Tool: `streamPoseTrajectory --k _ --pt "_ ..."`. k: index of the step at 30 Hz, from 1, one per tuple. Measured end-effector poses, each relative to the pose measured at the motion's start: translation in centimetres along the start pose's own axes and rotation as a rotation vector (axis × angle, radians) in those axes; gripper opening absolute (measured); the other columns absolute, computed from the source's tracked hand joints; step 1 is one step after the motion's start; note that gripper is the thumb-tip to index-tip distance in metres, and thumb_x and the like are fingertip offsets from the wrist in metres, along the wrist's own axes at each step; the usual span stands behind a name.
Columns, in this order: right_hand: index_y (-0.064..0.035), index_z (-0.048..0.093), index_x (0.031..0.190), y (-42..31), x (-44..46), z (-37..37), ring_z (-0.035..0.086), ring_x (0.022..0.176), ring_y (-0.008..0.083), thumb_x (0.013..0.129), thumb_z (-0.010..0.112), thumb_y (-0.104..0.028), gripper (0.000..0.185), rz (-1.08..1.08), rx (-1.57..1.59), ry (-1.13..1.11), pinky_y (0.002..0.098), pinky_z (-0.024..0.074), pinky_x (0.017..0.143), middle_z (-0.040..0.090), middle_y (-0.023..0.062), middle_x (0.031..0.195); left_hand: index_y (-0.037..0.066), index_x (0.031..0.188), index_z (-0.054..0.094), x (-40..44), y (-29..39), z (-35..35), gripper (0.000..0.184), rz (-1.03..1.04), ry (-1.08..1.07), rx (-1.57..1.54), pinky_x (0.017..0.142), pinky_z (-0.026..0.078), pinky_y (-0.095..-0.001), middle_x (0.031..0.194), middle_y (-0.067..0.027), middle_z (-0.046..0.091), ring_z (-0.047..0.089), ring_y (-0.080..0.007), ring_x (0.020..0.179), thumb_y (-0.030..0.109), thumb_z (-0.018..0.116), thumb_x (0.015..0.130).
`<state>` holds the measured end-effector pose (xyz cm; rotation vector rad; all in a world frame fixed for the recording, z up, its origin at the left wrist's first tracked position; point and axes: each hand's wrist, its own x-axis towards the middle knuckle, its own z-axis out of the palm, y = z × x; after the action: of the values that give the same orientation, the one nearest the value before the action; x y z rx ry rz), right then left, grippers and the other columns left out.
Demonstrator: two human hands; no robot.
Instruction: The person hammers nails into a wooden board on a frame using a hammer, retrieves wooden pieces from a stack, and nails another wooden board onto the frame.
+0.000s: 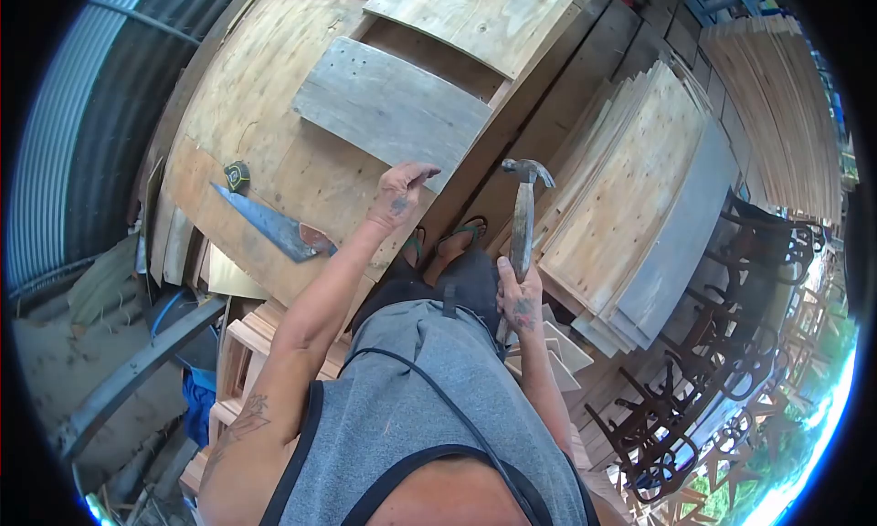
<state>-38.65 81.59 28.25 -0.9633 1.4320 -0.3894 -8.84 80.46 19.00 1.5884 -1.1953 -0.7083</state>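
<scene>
My right hand (522,298) is wrapped round the handle of a claw hammer (523,220). The hammer stands head up in front of my right thigh, its metal head away from me. My left hand (402,195) is at the near edge of a grey-faced plywood board (393,101), with fingers bent to the right and pressed together. Whether they pinch something small I cannot make out. Left of that hand, a handsaw (274,223) with a brown handle lies on the plywood work surface (274,165). Beside its blade tip sits a tape measure (237,175).
Another plywood panel (484,19) lies beyond the grey board. At my right stands a stack of plywood sheets (630,188), with a taller stack (776,106) behind it. Dark wooden chair frames (676,398) are at the lower right. A metal bar (137,375) slants at the left.
</scene>
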Motion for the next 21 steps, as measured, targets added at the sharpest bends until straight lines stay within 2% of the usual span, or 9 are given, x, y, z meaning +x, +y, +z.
streamPoseTrajectory --k 1,4,7,10,13,16,19,21 --pt "-0.0079 0.056 0.101 0.6 -0.5 0.3 0.049 0.047 0.0083 0.103 0.072 -0.040 0.035 0.021 0.040 0.014 0.0270 0.0395 0.041 0.050 -0.0026 0.064 0.009 0.115 0.076 0.0 -0.1 0.0 0.029 -0.009 -0.013 -0.014 0.087 0.057 -0.0370 0.100 -0.0127 0.074 0.070 -0.0300 0.095 -0.006 0.063 0.093" --pt "-0.0084 0.053 0.098 1.4 -1.9 1.7 0.048 0.043 0.0093 0.105 0.069 -0.034 0.031 0.058 0.106 0.076 0.0268 0.0377 0.038 0.049 -0.0013 0.063 0.006 0.113 0.076 0.5 -0.1 -0.6 0.024 0.100 -0.041 0.124 0.086 0.057 -0.0364 0.103 -0.0131 0.074 0.071 -0.0291 0.096 -0.004 0.064 0.095" --pt "-0.0083 0.052 0.099 2.2 -2.7 2.2 0.048 0.043 0.0092 0.105 0.069 -0.035 0.032 0.051 0.116 0.093 0.0267 0.0377 0.038 0.049 -0.0011 0.063 0.005 0.116 0.076 0.6 -0.2 -0.8 0.024 0.030 -0.085 0.099 0.087 0.056 -0.0359 0.105 -0.0143 0.073 0.070 -0.0287 0.098 -0.001 0.066 0.095" --pt "-0.0084 0.052 0.099 3.0 -3.2 2.5 0.048 0.044 0.0090 0.104 0.069 -0.035 0.032 0.043 0.107 0.106 0.0268 0.0380 0.038 0.049 -0.0012 0.063 0.008 0.123 0.073 1.0 -1.3 -0.8 0.030 0.063 -0.156 0.087 0.087 0.056 -0.0359 0.104 -0.0134 0.072 0.069 -0.0278 0.096 0.001 0.067 0.095" --pt "-0.0078 0.054 0.100 3.2 -3.6 3.0 0.051 0.046 0.0094 0.102 0.072 -0.037 0.034 0.050 0.108 0.101 0.0280 0.0409 0.041 0.051 -0.0016 0.064 0.012 0.126 0.074 1.1 -2.4 -0.3 0.030 0.224 -0.110 0.206 0.093 0.055 -0.0336 0.111 -0.0107 0.075 0.069 -0.0247 0.102 0.004 0.068 0.097" --pt "-0.0072 0.055 0.099 3.6 -3.7 3.6 0.051 0.047 0.0090 0.102 0.072 -0.038 0.035 0.039 0.048 0.084 0.0281 0.0409 0.042 0.052 -0.0013 0.064 0.013 0.125 0.075 0.8 -1.9 -0.5 0.030 0.024 -0.201 0.073 0.092 0.054 -0.0336 0.111 -0.0097 0.075 0.068 -0.0242 0.099 0.005 0.069 0.097" --pt "-0.0061 0.056 0.101 3.9 -3.9 4.5 0.051 0.047 0.0085 0.102 0.072 -0.040 0.037 0.008 0.051 0.071 0.0279 0.0401 0.042 0.053 -0.0009 0.064 0.013 0.125 0.075 0.6 -2.3 -0.2 0.031 -0.070 -0.169 -0.078 0.093 0.054 -0.0346 0.111 -0.0103 0.075 0.069 -0.0245 0.101 0.005 0.069 0.096" --pt "-0.0050 0.058 0.101 3.9 -4.0 4.9 0.053 0.050 0.0095 0.102 0.072 -0.042 0.039 0.031 0.010 0.065 0.0293 0.0426 0.045 0.054 0.0001 0.065 0.013 0.126 0.074 0.5 -2.1 -0.5 0.032 0.010 -0.191 0.063 0.093 0.055 -0.0352 0.111 -0.0107 0.075 0.069 -0.0248 0.101 0.005 0.069 0.096"
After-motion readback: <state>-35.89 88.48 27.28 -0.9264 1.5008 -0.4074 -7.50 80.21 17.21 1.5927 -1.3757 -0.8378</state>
